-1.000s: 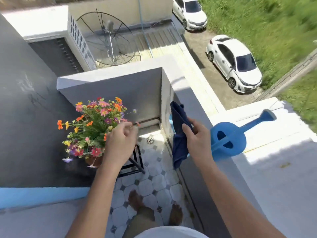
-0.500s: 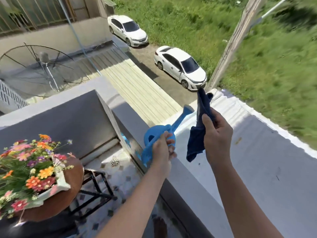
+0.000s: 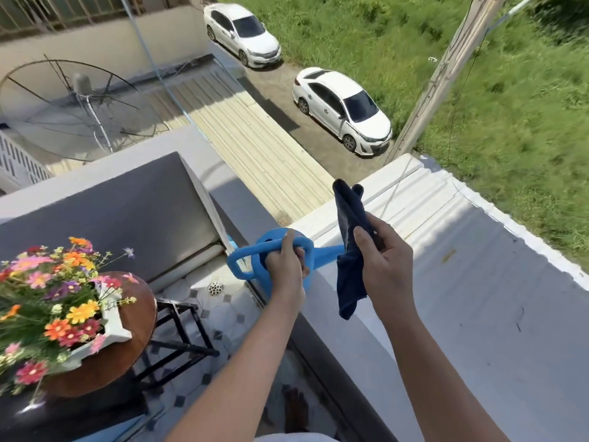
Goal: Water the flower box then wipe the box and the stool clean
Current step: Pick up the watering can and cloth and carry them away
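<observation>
The left hand gripped the handle of a blue can on the ledge; the right hand pinched a dark cloth just beside it. The flower box sat on the stool, well left of both.

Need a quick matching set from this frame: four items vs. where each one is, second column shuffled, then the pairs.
Items:
1. watering can
2. dark blue cloth
3. flower box
4. floor drain

Places:
A. on the round wooden stool
B. in the tiled floor by the wall corner
C. gripped by the left hand
D. pinched in the right hand

Pairs: 1-C, 2-D, 3-A, 4-B
</observation>
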Motion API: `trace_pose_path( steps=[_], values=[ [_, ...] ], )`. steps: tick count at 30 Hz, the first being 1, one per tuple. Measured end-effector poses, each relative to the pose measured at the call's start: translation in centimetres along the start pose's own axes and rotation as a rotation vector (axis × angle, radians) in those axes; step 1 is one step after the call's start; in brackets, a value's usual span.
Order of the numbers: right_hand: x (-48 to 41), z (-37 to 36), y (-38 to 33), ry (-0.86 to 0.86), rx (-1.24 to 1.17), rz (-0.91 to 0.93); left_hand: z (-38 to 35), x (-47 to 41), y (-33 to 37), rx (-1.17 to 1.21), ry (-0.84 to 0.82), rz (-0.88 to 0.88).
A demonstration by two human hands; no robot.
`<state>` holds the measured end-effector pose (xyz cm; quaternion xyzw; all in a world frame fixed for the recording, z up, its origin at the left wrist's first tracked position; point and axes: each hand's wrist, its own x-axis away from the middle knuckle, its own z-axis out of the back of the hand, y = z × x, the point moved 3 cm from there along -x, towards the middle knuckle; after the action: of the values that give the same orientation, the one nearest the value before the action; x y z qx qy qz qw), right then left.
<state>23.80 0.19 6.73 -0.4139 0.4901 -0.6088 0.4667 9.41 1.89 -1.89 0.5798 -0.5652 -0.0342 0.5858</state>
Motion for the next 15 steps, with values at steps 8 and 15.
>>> trace_pose_path(
  steps=[8,15],
  values=[
    [1.0,-7.7,1.8,-0.195,0.004,-0.064,10.7,-2.7,6.2,-0.393,0.021,-0.061],
    [1.9,-18.1,7.6,-0.386,0.026,-0.158,20.7,-11.8,4.2,-0.792,0.15,-0.008]
  ],
)
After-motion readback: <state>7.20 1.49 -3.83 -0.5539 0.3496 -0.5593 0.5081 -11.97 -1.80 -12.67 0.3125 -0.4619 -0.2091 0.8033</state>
